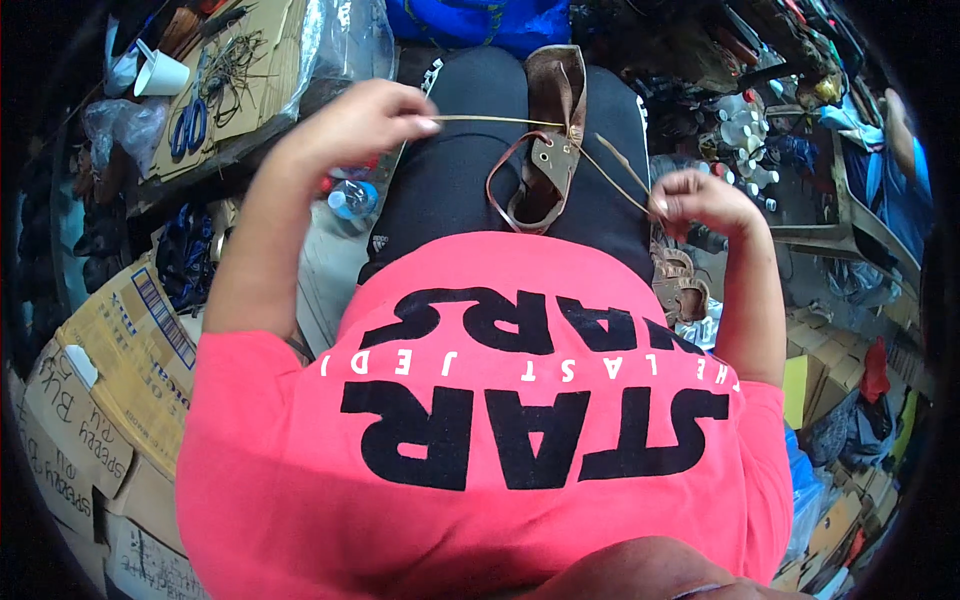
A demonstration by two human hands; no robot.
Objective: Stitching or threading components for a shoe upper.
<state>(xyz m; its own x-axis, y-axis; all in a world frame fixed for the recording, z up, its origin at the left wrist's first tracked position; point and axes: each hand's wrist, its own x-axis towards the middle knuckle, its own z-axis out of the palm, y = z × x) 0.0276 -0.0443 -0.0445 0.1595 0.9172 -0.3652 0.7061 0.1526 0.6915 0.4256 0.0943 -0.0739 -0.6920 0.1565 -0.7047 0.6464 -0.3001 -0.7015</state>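
Note:
A brown leather shoe upper (545, 175) with eyelets lies across my thighs, its loop-shaped opening toward my body. A thin tan cord (490, 119) passes through its middle and is drawn out to both sides. My left hand (392, 118) is closed, pinching the cord's left end; that stretch looks taut. On the other side, my right hand (700, 203) is closed on the cord's right stretch (622, 172). A second thin strand or loop lies beside that stretch. A reddish-brown strip (502, 165) curves along the upper's left side.
Left stands a bench with cardboard sheets (240, 75), blue-handled scissors (189, 128) and a white cup (162, 74). A plastic bottle (353, 199) is by my left leg. Several bottles (742, 130) stand to the right, with brown leather pieces (684, 290) nearer me. Cardboard boxes (130, 340) are at lower left.

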